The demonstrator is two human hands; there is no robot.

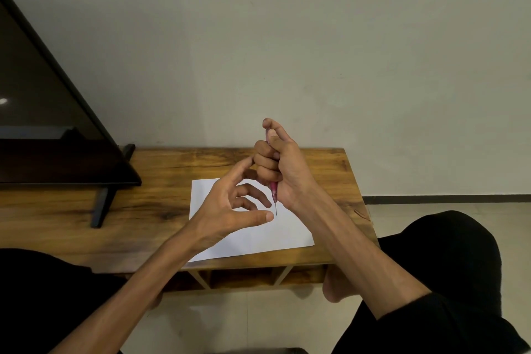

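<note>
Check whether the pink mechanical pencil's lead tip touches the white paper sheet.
Cannot tell. In the head view the pink mechanical pencil, gripped by the right hand, points down over the white paper sheet, but this single angle shows neither contact nor gap.

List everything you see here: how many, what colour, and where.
pencil: 1, pink, upright above the paper, tip down
paper: 1 sheet, white, flat on the table
table: 1, brown wood, against the wall
screen: 1, black, on its stand at the table's left
wall: 1, off-white, behind the table
floor: 1, pale, beneath and right of the table
legs: 2, black-clad, lower corners
foot: 1, bare, under the table's right end
left grip: 1, bare hand, fingers spread, over the paper beside the pencil tip
right grip: 1, bare hand, curled round the pencil
</note>
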